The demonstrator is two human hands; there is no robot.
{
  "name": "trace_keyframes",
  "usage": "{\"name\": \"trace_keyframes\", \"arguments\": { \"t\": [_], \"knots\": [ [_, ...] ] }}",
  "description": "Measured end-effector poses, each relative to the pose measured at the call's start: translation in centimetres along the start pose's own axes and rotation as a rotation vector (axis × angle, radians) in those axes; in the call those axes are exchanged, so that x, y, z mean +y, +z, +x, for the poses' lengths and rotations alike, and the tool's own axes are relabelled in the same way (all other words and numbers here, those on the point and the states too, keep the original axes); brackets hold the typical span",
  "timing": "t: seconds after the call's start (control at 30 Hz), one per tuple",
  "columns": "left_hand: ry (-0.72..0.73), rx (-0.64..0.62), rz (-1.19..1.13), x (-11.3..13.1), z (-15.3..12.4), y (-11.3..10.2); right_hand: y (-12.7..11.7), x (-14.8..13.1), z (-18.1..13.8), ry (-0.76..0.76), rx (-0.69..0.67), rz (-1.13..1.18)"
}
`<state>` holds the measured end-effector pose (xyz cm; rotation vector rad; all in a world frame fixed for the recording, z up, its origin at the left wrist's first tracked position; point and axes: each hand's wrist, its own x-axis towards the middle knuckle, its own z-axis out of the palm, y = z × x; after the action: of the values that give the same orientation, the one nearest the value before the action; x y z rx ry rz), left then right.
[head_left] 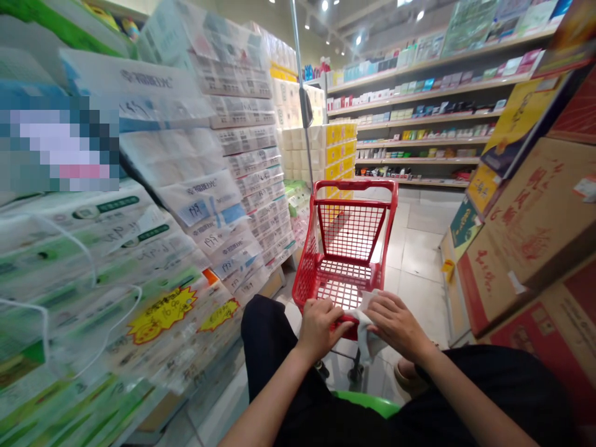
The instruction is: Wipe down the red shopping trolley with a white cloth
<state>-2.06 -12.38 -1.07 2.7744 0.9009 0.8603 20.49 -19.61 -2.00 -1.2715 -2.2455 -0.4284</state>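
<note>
A small red shopping cart [350,231] with mesh walls stands right before my knees, and no goods show inside it. Around the cart's near rim, on its left part, the fingers of my left hand [319,328] are wrapped. My right hand [395,323] is closed on a thin white wipe [371,343], pressed against the right part of that same rim. The wipe's lower end hangs below the rim, and one corner sticks up above it. Part of the near rim is hidden behind my fingers and the wipe.
Stacked tissue packs [218,205] rise close on the left, with yellow price tags [162,315]. Cardboard boxes [535,230] are piled on the right. Shelves of small boxed goods [419,112] line the back. Beneath me shows a green seat [367,402]. A metal pole [302,93] stands behind the cart.
</note>
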Motion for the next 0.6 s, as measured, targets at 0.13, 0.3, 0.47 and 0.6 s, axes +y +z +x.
{"name": "trace_keyframes", "arguments": {
  "t": [0.13, 0.3, 0.47, 0.6],
  "knots": [
    [0.008, 0.011, -0.049, 0.0, -0.2, -0.2, -1.3, 2.9, 0.8, -0.092, -0.106, 0.076],
    [-0.007, 0.035, -0.064, -0.6, -0.6, -0.5, -1.9, 6.6, 2.6, -0.006, -0.107, 0.091],
    [-0.021, 0.017, -0.096, -2.3, -1.2, -1.2, -1.3, 10.3, 4.1, 0.080, -0.112, 0.026],
    [-0.025, 0.025, -0.101, -3.9, -1.1, -1.6, -1.3, 12.1, 4.4, 0.108, -0.120, -0.069]
  ]
}}
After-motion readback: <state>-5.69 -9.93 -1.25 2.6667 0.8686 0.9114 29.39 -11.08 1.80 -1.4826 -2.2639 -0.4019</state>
